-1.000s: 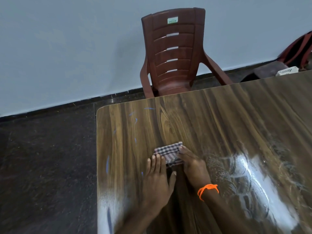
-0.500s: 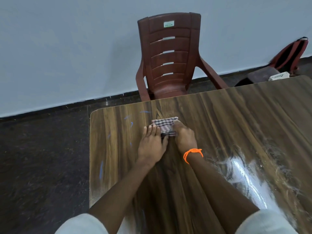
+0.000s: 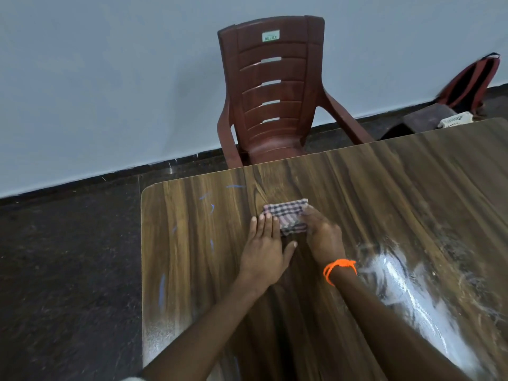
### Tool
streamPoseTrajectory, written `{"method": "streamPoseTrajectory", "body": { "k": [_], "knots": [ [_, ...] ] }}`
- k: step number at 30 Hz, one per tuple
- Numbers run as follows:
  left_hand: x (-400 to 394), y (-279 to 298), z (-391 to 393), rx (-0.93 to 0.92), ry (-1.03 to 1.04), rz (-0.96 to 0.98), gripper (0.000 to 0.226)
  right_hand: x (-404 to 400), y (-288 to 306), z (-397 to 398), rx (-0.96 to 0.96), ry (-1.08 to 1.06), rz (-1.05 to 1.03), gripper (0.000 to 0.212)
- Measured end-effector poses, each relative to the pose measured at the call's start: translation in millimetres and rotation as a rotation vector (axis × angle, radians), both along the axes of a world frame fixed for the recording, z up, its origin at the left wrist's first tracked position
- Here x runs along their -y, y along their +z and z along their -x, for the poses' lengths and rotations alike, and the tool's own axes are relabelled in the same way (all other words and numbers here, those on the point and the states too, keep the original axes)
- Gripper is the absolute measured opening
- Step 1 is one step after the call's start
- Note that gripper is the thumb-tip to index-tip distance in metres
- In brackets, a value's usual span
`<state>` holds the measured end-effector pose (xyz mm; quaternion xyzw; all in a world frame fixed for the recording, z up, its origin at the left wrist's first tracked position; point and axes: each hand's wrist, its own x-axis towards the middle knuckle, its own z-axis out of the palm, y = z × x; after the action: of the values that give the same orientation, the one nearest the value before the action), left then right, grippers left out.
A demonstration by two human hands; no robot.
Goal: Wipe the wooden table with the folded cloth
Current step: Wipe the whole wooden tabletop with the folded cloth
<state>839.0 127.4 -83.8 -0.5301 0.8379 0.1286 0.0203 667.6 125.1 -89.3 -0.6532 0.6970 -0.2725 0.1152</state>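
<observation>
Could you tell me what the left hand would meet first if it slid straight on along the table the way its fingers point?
The left hand lies flat with its fingertips at the near-left corner of the folded cloth, so it would likely meet that first. Past it, bare wooden table runs to the far edge, with the chair behind.

The wooden table (image 3: 357, 188) shows dark streaked grain (blue marks near its left corner); a folded checked cloth (image 3: 287, 215) lies on it; white glare smears its right side.

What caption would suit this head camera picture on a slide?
Both hands, left hand and right hand, press a folded checked cloth onto the wooden table.
</observation>
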Motion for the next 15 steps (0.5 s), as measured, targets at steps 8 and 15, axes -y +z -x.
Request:
{"method": "streamPoseTrajectory", "body": {
  "k": [8, 15],
  "knots": [
    [55.3, 1.6, -19.2, -0.012, 0.150, 0.021, 0.075, 69.9, 12.9, -35.1, 0.051, 0.076, 0.012, 0.028],
    [-3.3, -4.6, -56.4, -0.090, 0.249, 0.013, 0.086, 33.0, -7.3, -54.4, 0.063, 0.285, 0.028, 0.039]
  ]
}}
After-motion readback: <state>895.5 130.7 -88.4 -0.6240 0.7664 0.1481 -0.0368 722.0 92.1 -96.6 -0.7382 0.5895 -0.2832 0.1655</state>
